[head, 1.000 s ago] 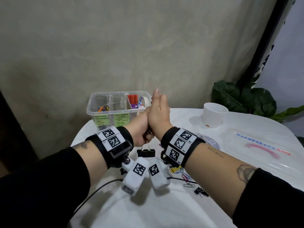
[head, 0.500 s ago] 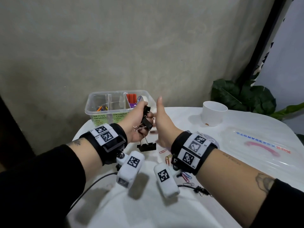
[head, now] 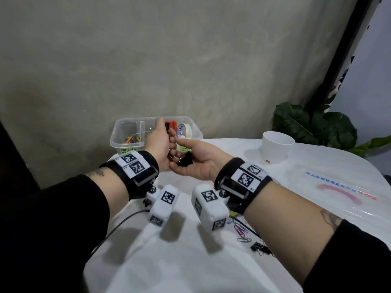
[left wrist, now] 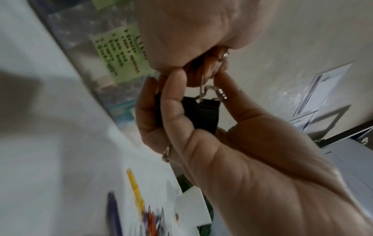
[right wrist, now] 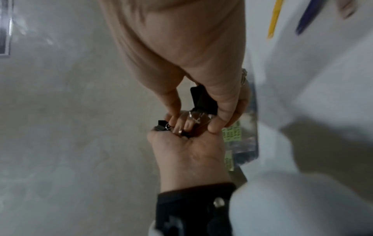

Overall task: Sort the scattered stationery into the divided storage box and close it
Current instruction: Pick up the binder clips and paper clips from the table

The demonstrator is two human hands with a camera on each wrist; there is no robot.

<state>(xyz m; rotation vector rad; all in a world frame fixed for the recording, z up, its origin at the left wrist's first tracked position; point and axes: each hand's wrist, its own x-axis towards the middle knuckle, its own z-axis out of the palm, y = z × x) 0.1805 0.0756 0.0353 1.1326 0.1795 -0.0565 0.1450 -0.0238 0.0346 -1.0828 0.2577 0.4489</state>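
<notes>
— What's sitting in the storage box [head: 118, 136]?
— Coloured pencils [head: 132, 139] left; tape roll [head: 184, 130] right; lid [head: 338, 187] lying on the bench [head: 169, 261].
— The hands?
— Right hand [head: 198, 161] cupping a binder clip [head: 185, 161]; left hand [head: 157, 142] gripping another clip [head: 167, 126].

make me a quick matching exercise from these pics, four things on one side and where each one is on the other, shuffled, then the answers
Things:
1. tape roll
2. white cup
3. black binder clip
4. paper clips

Places:
A. lying loose on the table, near the right forearm
B. standing on the table, in front of the plant
C. inside the storage box, at its right end
D. in the right hand, between the two hands

Pairs: 1-C, 2-B, 3-D, 4-A
</notes>
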